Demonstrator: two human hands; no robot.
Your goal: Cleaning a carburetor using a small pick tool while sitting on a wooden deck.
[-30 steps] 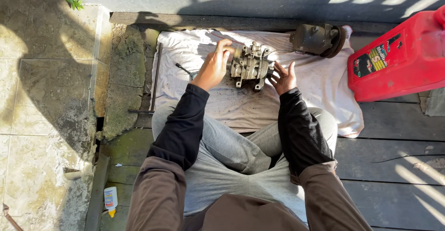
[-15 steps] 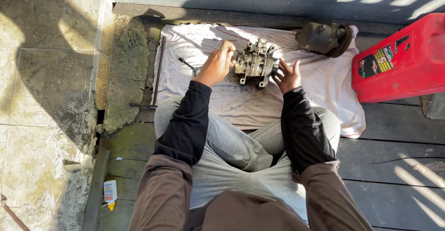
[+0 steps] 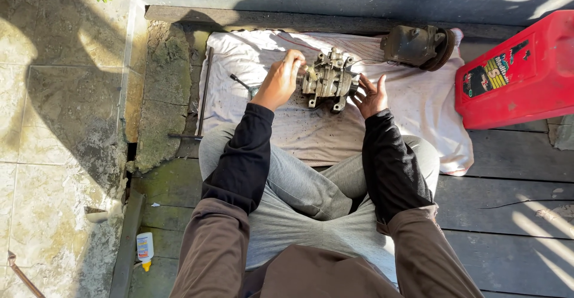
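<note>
The metal compressor body (image 3: 328, 79) still lies on the white cloth (image 3: 412, 103), unmoved. The left hand (image 3: 280, 82) stays at its left end, fingers curled onto it. The right hand (image 3: 371, 96) now rests open beside it, fingers spread, touching its right end.

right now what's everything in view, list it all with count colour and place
metal machine part: 1, grey, on the cloth between both hands
white cloth: 1, stained, spread on the dark boards
dark round part: 1, blackish, far right corner of the cloth
red jerrycan: 1, red with a label, right of the cloth
long metal rod: 1, dark, along the cloth's left edge
small tool: 1, dark, on the cloth left of the left hand
small bottle: 1, white with yellow tip, lower left
left hand: fingers on the part's left end
right hand: open, fingers at the part's right side
</note>
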